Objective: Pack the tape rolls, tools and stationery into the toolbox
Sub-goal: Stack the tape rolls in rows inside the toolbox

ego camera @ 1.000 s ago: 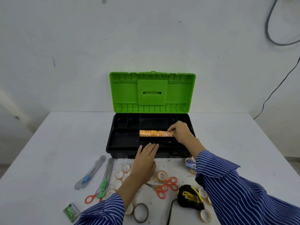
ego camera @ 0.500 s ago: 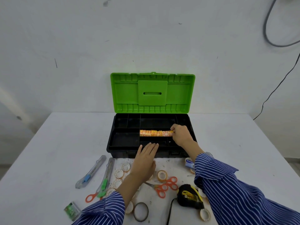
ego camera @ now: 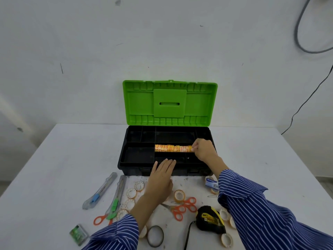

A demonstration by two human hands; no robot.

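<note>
The black toolbox [ego camera: 137, 169] stands open at the table's middle, its green lid [ego camera: 140, 103] upright. A long orange-and-yellow stack of tape rolls [ego camera: 172, 148] lies in the tray's middle compartment. My right hand [ego camera: 204, 150] pinches the stack's right end. My left hand [ego camera: 161, 179] lies flat, fingers apart, at the toolbox's front edge, holding nothing. Loose small tape rolls [ego camera: 131, 193], orange scissors [ego camera: 183, 207], two utility knives [ego camera: 100, 191] and a black-and-yellow tape measure [ego camera: 210, 219] lie on the table in front.
A second pair of orange scissors [ego camera: 100, 219] lies under the green-slider knife [ego camera: 117, 199]. A small green box [ego camera: 78, 234] sits at front left, a dark tape ring [ego camera: 155, 235] at front centre, a blue-and-white packet [ego camera: 210, 183] by my right sleeve. The wall is close behind.
My right hand has shifted slightly along the right end of the tape stack, which now rests in the compartment. My left hand has stayed put.
</note>
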